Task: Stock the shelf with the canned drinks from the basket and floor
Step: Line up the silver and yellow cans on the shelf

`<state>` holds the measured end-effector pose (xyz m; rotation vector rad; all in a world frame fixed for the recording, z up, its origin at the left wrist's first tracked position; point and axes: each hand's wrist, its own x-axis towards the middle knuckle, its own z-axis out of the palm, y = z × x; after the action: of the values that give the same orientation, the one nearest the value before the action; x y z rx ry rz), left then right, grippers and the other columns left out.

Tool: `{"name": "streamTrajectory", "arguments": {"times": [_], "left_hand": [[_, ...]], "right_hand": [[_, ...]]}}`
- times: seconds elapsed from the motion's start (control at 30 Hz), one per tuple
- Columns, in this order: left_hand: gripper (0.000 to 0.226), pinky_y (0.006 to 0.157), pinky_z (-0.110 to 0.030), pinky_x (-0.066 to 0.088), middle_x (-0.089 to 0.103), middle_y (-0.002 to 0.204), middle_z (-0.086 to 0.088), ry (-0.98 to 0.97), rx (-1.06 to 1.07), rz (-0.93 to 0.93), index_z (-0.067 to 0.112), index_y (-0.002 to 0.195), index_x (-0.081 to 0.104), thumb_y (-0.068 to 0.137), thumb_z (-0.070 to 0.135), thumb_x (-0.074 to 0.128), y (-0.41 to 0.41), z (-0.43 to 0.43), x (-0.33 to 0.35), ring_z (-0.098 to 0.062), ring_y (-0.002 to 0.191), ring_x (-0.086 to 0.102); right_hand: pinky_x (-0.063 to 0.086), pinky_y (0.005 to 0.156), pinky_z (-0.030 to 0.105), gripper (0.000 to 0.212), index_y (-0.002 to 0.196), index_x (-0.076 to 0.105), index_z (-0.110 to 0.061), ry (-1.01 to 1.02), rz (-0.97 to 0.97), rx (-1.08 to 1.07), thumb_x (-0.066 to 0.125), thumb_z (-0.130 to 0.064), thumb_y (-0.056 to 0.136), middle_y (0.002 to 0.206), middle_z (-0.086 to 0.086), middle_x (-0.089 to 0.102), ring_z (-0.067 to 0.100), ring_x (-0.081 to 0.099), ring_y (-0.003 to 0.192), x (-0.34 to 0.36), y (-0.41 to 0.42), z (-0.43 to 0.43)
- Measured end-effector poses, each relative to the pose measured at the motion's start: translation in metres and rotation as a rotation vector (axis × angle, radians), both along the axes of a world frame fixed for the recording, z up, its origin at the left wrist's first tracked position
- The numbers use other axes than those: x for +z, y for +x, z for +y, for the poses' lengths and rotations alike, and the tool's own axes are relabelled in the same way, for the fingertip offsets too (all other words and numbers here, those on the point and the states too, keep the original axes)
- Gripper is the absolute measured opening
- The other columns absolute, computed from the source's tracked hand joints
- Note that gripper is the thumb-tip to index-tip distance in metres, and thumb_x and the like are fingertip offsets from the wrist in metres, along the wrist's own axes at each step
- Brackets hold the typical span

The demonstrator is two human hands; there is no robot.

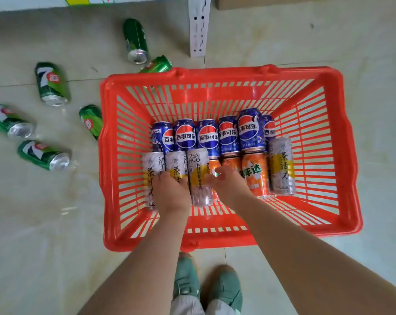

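The left hand [171, 189] curls round a smooth silver tea can [176, 162] lying in the red, slatted plastic basket [342, 155]. At three o'clock of it, the right hand [229, 185] bends its fingers onto an orange can [214, 165] (grip or mere touch, I cannot tell). Glossy blue Pepsi cans [208, 137] line up at twelve o'clock. Cylindrical green cans [52, 84] lie scattered on polished tile [44, 223], nine to eleven o'clock.

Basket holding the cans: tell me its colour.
The basket is red, with slatted walls. It shows best in the head view.
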<state>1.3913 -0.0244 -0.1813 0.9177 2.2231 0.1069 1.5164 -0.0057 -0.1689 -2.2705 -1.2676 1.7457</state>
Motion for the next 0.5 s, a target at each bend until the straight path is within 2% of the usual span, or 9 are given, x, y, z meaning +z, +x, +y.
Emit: {"name": "streamTrajectory", "arguments": {"times": [0.1,0.17,0.27,0.33,0.43,0.5], "left_hand": [[0.044,0.094,-0.042,0.046,0.05,0.126,-0.016,0.029,0.003,0.132,0.003,0.124,0.051,0.088,0.024,0.064,0.008,-0.003,-0.009,-0.032,0.115,0.052],[0.043,0.093,-0.041,0.046,0.049,0.126,-0.017,0.031,-0.011,0.177,0.002,0.121,0.052,0.088,0.027,0.064,0.01,0.0,-0.012,-0.033,0.114,0.051],[0.041,0.091,-0.04,0.046,0.051,0.122,-0.017,0.022,-0.016,0.197,0.0,0.114,0.056,0.088,0.031,0.063,0.01,0.006,-0.014,-0.033,0.111,0.051],[0.042,0.089,-0.039,0.045,0.051,0.12,-0.018,0.005,-0.034,0.204,-0.001,0.111,0.056,0.089,0.034,0.062,0.01,0.01,-0.014,-0.032,0.109,0.051],[0.049,0.084,-0.037,0.048,0.053,0.118,-0.017,-0.037,-0.082,0.193,0.0,0.115,0.052,0.088,0.039,0.062,0.011,0.013,-0.017,-0.03,0.105,0.054],[0.056,0.078,-0.037,0.052,0.059,0.113,-0.014,-0.046,-0.057,0.096,0.003,0.125,0.042,0.087,0.038,0.063,0.014,0.016,-0.02,-0.03,0.098,0.06]], "right_hand": [[0.041,0.044,0.019,0.053,0.141,0.04,-0.017,-0.05,0.032,-0.025,0.059,-0.035,0.094,0.092,-0.009,0.055,0.007,0.052,0.058,-0.025,0.0,-0.008],[0.037,0.038,0.017,0.049,0.136,0.046,-0.016,-0.044,0.051,-0.025,0.062,-0.029,0.092,0.085,-0.01,0.06,0.008,0.05,0.053,-0.036,0.002,-0.01],[0.042,0.046,0.021,0.03,0.113,0.063,-0.015,-0.057,0.046,0.048,0.068,-0.021,0.084,0.087,0.0,0.068,0.011,0.055,0.059,-0.044,0.0,-0.006],[0.045,0.055,0.024,0.03,0.101,0.068,-0.017,-0.092,0.037,0.05,0.077,-0.031,0.076,0.084,-0.001,0.069,0.013,0.059,0.066,-0.047,-0.002,-0.003],[0.041,0.052,0.022,0.034,0.093,0.07,-0.017,-0.124,0.032,0.045,0.082,-0.04,0.07,0.077,-0.003,0.069,0.009,0.055,0.058,-0.042,0.001,-0.002],[0.039,0.049,0.02,0.028,0.086,0.071,-0.017,-0.111,0.022,0.025,0.08,-0.039,0.072,0.071,-0.005,0.067,0.006,0.052,0.054,-0.04,0.007,-0.005]]}}
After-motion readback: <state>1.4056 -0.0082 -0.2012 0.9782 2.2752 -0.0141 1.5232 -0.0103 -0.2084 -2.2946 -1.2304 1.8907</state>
